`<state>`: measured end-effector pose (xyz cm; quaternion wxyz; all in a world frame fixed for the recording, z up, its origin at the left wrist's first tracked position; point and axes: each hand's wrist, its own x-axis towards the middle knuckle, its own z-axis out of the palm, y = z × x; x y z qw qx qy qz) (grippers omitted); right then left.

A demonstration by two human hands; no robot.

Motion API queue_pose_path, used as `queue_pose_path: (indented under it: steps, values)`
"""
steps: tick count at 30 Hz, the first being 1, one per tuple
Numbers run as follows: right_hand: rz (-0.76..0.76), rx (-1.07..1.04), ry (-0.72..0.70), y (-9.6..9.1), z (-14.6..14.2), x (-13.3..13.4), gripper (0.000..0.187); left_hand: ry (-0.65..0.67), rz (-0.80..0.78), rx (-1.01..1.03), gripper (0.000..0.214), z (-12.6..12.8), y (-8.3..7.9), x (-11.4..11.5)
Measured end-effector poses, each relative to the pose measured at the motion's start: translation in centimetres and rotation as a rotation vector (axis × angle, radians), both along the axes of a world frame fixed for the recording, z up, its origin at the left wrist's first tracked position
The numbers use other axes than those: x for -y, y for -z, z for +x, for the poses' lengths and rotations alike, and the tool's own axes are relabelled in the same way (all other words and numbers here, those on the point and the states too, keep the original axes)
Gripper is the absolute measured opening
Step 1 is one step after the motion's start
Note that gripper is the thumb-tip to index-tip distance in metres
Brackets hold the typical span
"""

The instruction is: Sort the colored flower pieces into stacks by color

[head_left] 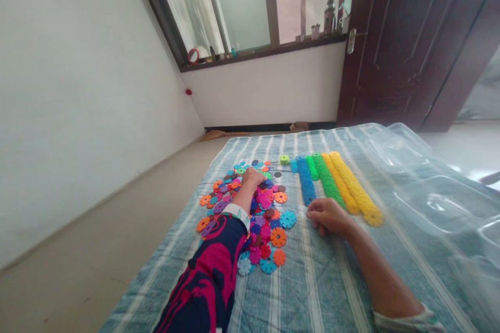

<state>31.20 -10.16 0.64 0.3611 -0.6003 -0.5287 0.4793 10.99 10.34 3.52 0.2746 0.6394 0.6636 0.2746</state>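
My left hand [253, 176] reaches into the far part of a pile of flat, notched plastic discs [265, 199]. Its fingers are bent down among the pieces, and whatever they pinch is hidden. The discs are orange, pink, purple, blue and red, lying loose and overlapping. My right hand [328, 215] rests by the near end of a blue disc row [305, 182], fingers curled in, with nothing visible between them. Beside that row lie a short green row [312, 168], a long green row [328, 182] and yellow rows [357, 187] of discs packed together.
A lime-green stack [285, 159] and a short light-blue stack [294, 166] sit at the rows' far end. Clear plastic containers [433, 203] stand on the right of the striped cloth [324, 286]. Beyond the table are a wall, a window sill [265, 51] and a dark door [406, 36].
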Motion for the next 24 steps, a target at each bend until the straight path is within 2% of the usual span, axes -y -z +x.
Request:
queue_pose_path:
  steps: [4, 12, 16, 18, 21, 24]
  values:
    - [0.006, -0.002, 0.002, 0.0, 0.0, 0.0, 0.010, -0.027, 0.015, 0.113, 0.021, -0.6, -0.2, 0.8]
    - [0.055, -0.025, -0.034, -0.3, 0.1, 0.1, 0.004, 0.032, 0.026, 0.261, 0.013, -2.5, -2.2, 3.7]
    - [0.126, -0.073, 0.006, -0.3, -0.2, 0.0, 0.003, 0.160, 0.003, 0.323, 0.014, -1.8, -2.6, 7.4]
    - [0.167, -0.136, 0.028, -0.4, -0.6, -0.1, 0.011, 0.278, 0.037, 0.312, 0.014, -0.7, -2.5, 10.0]
    - [0.231, -0.234, 0.029, -0.6, -1.1, -0.1, 0.022, 0.410, 0.001, 0.335, 0.013, 1.1, -2.2, 13.4]
    - [0.274, -0.284, 0.033, -0.8, -1.1, 0.0, 0.023, 0.486, 0.013, 0.342, 0.013, 2.6, -1.9, 15.3]
